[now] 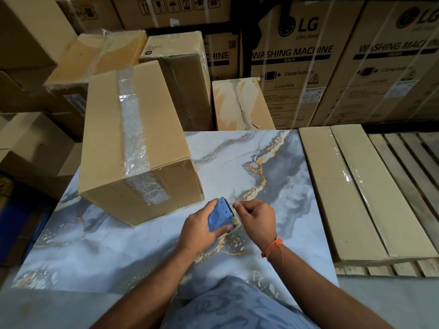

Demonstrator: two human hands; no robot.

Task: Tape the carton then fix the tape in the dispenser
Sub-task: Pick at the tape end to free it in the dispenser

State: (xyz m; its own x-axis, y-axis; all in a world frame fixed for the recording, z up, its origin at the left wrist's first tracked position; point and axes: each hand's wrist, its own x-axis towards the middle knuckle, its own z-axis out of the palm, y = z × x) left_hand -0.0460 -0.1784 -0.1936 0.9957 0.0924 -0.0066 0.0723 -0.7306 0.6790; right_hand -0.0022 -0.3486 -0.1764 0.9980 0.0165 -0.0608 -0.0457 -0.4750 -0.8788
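Note:
A brown carton (114,148) stands on the marble-patterned table (237,162), left of centre, with a strip of clear tape (134,129) running along its top and down the near side. My left hand (198,230) grips a blue tape dispenser (219,216) in front of the carton's near right corner. Just to the right of the dispenser, my right hand (255,218) has its fingers pinched together at the dispenser's tape end; the tape itself is too thin to make out. An orange thread is tied around my right wrist.
More cartons (180,67) are stacked behind and to the left of the table. Large washing machine boxes (297,67) line the back. Flat taped boxes (356,186) lie on a wooden pallet (408,162) at the right.

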